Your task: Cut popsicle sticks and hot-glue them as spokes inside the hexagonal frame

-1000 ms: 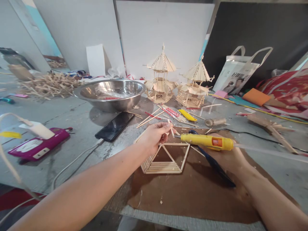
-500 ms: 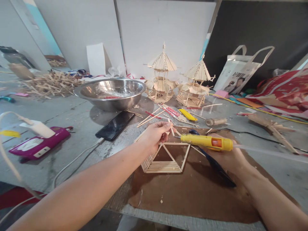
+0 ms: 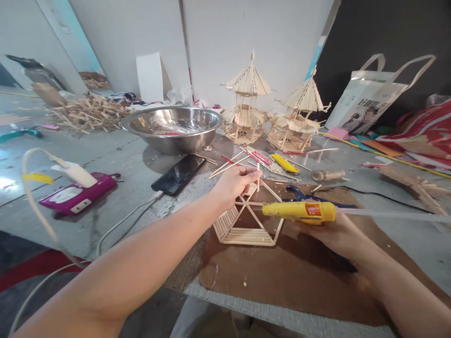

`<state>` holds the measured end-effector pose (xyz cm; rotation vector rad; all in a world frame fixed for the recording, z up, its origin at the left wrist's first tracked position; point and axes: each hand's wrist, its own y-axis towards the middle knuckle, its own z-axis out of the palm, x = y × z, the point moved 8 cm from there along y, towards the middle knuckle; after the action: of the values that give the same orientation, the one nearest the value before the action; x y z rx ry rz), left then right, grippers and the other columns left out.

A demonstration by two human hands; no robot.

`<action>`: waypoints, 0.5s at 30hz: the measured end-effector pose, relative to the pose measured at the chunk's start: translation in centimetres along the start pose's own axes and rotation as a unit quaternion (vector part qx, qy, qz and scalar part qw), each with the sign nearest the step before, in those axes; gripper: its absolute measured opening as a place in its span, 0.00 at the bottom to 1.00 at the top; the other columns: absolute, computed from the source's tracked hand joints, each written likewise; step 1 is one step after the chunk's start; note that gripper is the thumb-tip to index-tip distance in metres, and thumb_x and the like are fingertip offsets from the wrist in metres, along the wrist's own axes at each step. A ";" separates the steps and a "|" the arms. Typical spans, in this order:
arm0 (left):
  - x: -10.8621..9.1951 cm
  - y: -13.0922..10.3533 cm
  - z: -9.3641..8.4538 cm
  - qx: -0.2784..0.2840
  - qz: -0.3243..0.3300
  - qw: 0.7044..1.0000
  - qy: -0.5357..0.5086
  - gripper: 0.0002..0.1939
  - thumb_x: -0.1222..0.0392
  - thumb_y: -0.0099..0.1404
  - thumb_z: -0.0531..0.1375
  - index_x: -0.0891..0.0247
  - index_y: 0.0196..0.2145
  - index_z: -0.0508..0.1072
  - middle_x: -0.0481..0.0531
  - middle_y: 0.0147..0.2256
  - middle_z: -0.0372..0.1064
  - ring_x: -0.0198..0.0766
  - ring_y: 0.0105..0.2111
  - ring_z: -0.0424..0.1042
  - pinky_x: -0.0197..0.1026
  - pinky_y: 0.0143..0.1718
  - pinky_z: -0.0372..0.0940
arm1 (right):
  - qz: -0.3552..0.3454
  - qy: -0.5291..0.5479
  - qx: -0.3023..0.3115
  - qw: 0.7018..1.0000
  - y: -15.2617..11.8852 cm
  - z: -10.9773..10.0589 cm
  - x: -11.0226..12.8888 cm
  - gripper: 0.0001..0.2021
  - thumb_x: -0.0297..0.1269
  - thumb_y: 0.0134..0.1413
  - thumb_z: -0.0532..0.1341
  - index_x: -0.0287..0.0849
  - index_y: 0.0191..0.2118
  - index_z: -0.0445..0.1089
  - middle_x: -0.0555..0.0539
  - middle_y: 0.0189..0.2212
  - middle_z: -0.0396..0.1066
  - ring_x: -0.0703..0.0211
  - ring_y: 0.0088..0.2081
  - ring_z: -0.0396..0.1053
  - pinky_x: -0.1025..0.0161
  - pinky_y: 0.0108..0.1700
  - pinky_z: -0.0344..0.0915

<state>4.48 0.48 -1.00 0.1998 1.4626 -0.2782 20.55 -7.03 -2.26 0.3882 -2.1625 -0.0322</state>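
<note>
My left hand (image 3: 237, 184) pinches a short wooden stick (image 3: 258, 178) held upright between thumb and fingertips. Wrapped round a yellow hot glue gun (image 3: 299, 212), my right hand (image 3: 334, 232) keeps it level, its front pointing left. A long clear glue stick (image 3: 384, 214) sticks out of the gun's back. Under both hands lies a six-sided stick frame (image 3: 248, 237) with crossing spokes. Its front and left wedges are filled with rows of sticks. Part of the far side is hidden by my left hand. A blue-handled tool (image 3: 296, 191) lies partly behind the gun.
A brown mat (image 3: 275, 281) lies under the frame. Behind stand two stick pagodas (image 3: 246, 117), a steel bowl (image 3: 176, 141) and a yellow utility knife (image 3: 284, 163). A phone (image 3: 179, 174) and purple power strip (image 3: 82, 192) are at left, with trailing cables.
The view has shifted, so most things sit farther right. The stick in my left hand has gone from tilted to upright. The glue gun's front has moved away from that stick, lower over the frame.
</note>
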 end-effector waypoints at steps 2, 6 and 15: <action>0.1 0.0 0.0 0.003 -0.002 1.000 0.016 0.07 0.60 0.50 0.59 0.68 0.24 0.68 0.50 0.21 0.66 0.21 0.13 0.51 0.32 0.14 0.43 | -0.001 -0.011 0.050 0.999 -0.1 1.0 0.5 0.09 0.41 0.39 0.60 0.42 0.28 0.66 0.52 0.21 0.67 0.62 0.22 0.64 0.67 0.22 0.63; 0.5 0.2 0.3 0.036 -0.010 0.999 0.039 0.08 0.58 0.50 0.59 0.67 0.24 0.70 0.50 0.22 0.66 0.22 0.13 0.50 0.32 0.14 0.43 | -0.040 -0.022 0.084 0.995 -0.4 2.2 2.0 0.10 0.43 0.44 0.57 0.43 0.31 0.68 0.50 0.26 0.69 0.59 0.27 0.66 0.66 0.28 0.64; 1.4 -0.8 1.2 0.153 -0.124 0.971 0.135 0.04 0.62 0.48 0.59 0.65 0.20 0.70 0.48 0.17 0.66 0.24 0.12 0.55 0.31 0.14 0.46 | -0.031 -0.057 0.104 0.992 -0.3 4.6 2.1 0.11 0.43 0.47 0.54 0.42 0.32 0.67 0.48 0.27 0.68 0.56 0.32 0.66 0.63 0.33 0.63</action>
<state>5.54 -0.75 -2.28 0.3145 1.7127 -0.7045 15.87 -8.48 -3.36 0.5843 -2.2746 0.1398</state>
